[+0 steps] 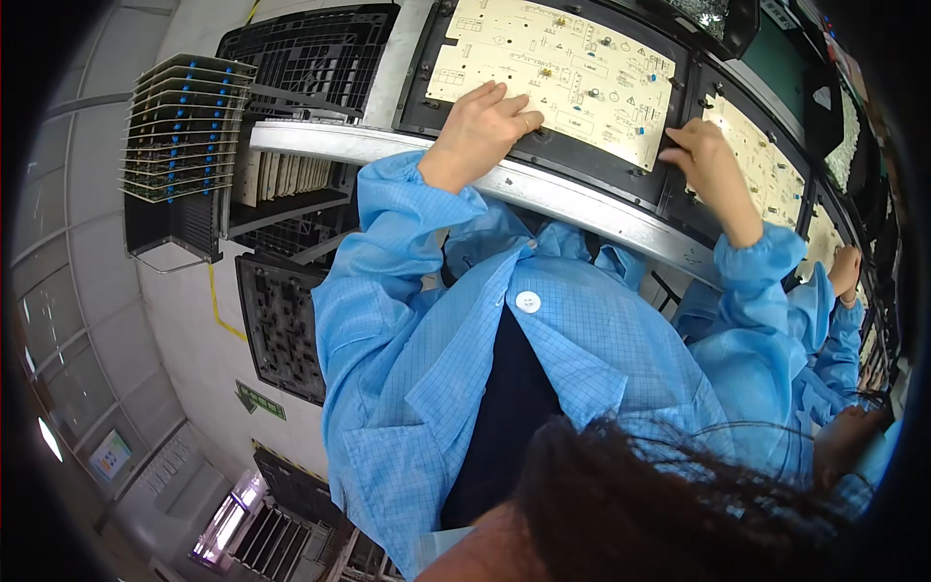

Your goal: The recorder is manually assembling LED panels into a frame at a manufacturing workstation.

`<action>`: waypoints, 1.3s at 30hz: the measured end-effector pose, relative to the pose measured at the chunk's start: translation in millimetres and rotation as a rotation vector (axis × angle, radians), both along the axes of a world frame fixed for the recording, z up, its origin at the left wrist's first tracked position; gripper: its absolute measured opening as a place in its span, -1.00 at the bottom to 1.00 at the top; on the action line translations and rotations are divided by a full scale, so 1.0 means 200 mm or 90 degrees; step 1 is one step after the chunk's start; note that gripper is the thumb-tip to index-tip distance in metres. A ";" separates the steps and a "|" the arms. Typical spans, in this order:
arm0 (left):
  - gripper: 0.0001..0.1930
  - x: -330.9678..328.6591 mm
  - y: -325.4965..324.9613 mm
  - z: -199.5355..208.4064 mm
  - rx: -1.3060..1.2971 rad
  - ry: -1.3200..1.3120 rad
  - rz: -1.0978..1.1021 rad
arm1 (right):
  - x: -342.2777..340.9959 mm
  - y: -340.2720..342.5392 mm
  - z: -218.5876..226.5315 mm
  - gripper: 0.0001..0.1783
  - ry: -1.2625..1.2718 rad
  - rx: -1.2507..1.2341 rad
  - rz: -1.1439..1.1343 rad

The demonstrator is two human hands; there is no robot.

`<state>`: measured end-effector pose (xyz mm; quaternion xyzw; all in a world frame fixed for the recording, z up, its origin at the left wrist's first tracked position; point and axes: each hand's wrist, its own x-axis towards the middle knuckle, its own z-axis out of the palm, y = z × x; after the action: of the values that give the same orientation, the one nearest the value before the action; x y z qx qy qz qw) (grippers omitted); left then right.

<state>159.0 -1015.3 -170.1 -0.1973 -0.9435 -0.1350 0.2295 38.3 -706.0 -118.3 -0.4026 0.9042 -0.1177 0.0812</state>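
Note:
A pale yellow circuit board (504, 58) with small blue, black and brass-coloured components lies in a black carrier frame (562, 150) in front of me. My left hand (485, 131) rests at the board's near edge, left of the middle, its fingers spread over the surface and holding nothing visible. My right hand (713, 170) is at the frame's right end, beside the gap to the neighbouring carrier. Its thumb and forefinger are apart, with nothing visible between them; the other fingers are partly hidden.
A silver rail (592, 209) runs between me and the carriers. To the right lies a second circuit board (761, 160), near a co-worker's hand (846, 272). At the left a rack holds stacked boards (184, 126). Below it stands a black tray (281, 330).

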 end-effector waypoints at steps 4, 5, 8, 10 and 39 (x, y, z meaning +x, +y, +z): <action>-0.87 -0.06 0.03 0.05 -0.018 -0.043 -0.019 | 0.16 -0.01 -0.12 -0.76 0.031 -0.182 -0.148; -0.88 -0.07 0.04 0.06 -0.087 -0.029 -0.033 | 0.19 -0.03 -0.15 -0.78 0.078 -0.190 -0.206; -0.87 -0.08 0.06 0.07 -0.037 -0.032 -0.059 | 0.21 -0.05 -0.19 -0.81 0.066 -0.251 -0.285; -0.88 -0.07 0.02 0.05 0.002 -0.038 -0.068 | 0.20 -0.06 -0.21 -0.83 0.009 -0.305 -0.308; -0.87 -0.02 -0.61 0.02 0.080 -0.129 -0.021 | 0.39 -0.45 -0.17 -0.71 0.090 -0.200 -0.098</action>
<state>154.2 -1136.5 -165.9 -0.1831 -0.9482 -0.2172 0.1423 116.1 -796.2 -152.7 -0.3472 0.9062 -0.2349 -0.0555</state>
